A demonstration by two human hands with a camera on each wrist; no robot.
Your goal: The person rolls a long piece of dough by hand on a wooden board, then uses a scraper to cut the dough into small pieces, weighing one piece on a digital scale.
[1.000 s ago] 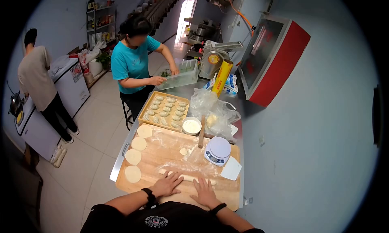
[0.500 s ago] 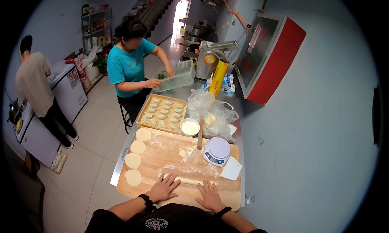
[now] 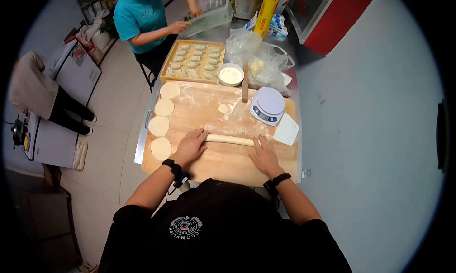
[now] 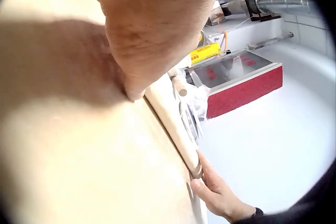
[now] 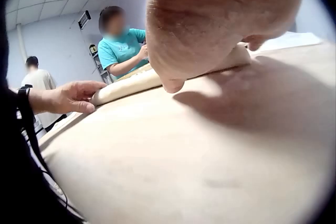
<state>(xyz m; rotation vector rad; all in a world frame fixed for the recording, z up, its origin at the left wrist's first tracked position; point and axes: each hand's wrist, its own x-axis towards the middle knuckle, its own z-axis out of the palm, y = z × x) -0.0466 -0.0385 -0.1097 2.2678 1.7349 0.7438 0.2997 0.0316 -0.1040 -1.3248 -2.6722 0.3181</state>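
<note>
A long pale dough rope (image 3: 230, 140) lies across the floured wooden board (image 3: 223, 166). My left hand (image 3: 191, 147) rests over its left end, fingers reaching forward across it. At the right end, my right hand (image 3: 264, 156) lies on the rope with its fingers extended. In the left wrist view the rope (image 4: 170, 121) runs from under the near palm toward the other hand. The right wrist view has the rope (image 5: 128, 86) passing beneath my right hand, whose fingertips are partly hidden. Several flat dough rounds (image 3: 159, 126) line the board's left side, and a small dough piece (image 3: 223, 108) sits beyond the rope.
Behind the board stand a tray (image 3: 169, 59) of filled dumplings, a bowl of flour (image 3: 231, 75), a rolling pin (image 3: 245, 85) and plastic bags (image 3: 256, 54). A kitchen scale (image 3: 268, 104) and white scraper (image 3: 287, 129) are at right. A person in turquoise (image 3: 142, 19) handles a clear bin (image 3: 209, 19).
The head view has tilted downward, so the board appears higher. My hands have spread apart toward the rope's two ends, baring more of its middle.
</note>
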